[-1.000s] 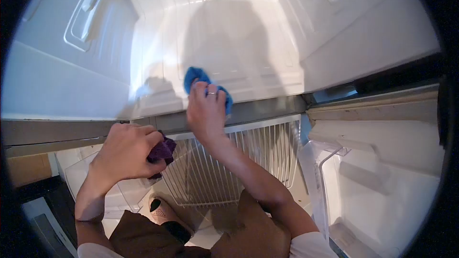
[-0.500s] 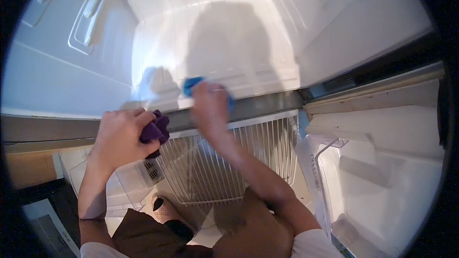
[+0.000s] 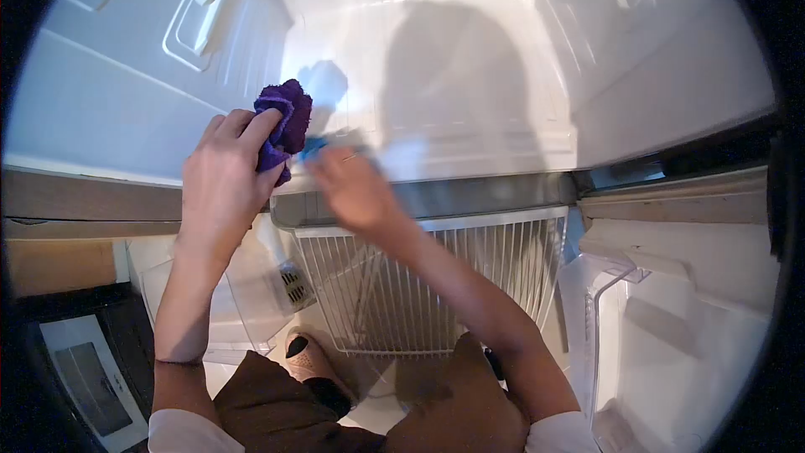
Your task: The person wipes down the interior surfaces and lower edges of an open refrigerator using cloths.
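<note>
My left hand (image 3: 228, 169) grips a bunched purple cloth (image 3: 285, 126) between thumb and fingers, raised near the left front of the white refrigerator compartment (image 3: 352, 50). My right hand (image 3: 352, 189), somewhat blurred, is closed on a blue cloth (image 3: 313, 148) at the compartment's front left edge, close to the purple cloth. Much of the blue cloth is hidden behind the fingers and the other cloth. Shadows of my head and a hand fall on the white inner surface.
Below the compartment stands a white wire rack (image 3: 436, 285). An open door with a clear shelf bin (image 3: 594, 319) is at the right. A clear plastic drawer (image 3: 243, 302) is at lower left, and a shoe (image 3: 310, 361) rests on the floor.
My left hand has lifted the purple cloth up and forward toward the compartment. My right hand has moved left along the front edge with the blue cloth. The view has shifted slightly.
</note>
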The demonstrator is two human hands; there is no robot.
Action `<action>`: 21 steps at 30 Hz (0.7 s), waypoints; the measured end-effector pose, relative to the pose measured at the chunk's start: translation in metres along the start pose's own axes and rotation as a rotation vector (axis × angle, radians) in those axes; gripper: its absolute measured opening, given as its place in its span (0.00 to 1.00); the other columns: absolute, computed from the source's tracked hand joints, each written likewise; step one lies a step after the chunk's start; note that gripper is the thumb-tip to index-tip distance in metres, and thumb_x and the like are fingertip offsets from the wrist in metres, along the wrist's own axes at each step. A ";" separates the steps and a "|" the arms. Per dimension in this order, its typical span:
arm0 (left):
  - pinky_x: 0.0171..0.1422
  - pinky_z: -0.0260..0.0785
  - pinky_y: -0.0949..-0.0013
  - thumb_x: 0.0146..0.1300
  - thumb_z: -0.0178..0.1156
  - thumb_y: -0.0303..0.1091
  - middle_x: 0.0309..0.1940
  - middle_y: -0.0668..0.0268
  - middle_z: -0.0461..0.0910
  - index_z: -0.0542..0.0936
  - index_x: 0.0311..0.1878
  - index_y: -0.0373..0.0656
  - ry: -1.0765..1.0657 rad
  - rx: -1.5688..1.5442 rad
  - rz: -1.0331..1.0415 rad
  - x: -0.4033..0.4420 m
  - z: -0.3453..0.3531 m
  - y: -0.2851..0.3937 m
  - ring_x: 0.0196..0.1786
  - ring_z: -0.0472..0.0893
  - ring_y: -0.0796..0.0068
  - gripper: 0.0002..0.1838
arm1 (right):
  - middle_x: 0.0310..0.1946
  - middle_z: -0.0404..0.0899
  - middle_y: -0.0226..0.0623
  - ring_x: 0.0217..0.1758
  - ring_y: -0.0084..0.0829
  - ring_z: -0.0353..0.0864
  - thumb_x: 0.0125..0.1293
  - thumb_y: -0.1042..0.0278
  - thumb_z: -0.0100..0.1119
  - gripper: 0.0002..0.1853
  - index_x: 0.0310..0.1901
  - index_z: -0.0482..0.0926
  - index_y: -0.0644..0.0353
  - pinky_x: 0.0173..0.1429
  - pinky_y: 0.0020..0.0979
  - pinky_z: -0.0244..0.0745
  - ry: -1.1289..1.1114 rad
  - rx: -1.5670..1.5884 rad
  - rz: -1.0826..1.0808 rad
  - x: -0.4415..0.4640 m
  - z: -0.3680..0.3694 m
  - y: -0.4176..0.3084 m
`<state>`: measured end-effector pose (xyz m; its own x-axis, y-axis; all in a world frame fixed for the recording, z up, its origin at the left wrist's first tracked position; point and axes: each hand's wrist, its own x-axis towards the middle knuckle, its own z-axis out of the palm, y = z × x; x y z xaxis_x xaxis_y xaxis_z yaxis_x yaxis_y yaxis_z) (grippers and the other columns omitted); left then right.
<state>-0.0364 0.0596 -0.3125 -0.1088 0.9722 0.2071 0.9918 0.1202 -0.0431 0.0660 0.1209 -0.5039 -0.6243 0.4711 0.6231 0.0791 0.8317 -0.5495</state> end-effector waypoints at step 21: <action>0.46 0.73 0.57 0.43 0.70 0.35 0.33 0.58 0.77 0.79 0.43 0.44 -0.756 -0.087 -0.095 -0.084 -0.023 -0.011 0.41 0.80 0.55 0.20 | 0.43 0.74 0.39 0.51 0.46 0.74 0.45 0.73 0.63 0.14 0.38 0.79 0.60 0.48 0.42 0.72 -0.191 -0.355 -0.060 0.030 0.001 -0.013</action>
<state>-0.0365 -0.0284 -0.3069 -0.1789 0.8350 -0.5203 0.9742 0.2243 0.0250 0.0455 0.1239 -0.4787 -0.7664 0.3832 0.5155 0.2805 0.9216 -0.2681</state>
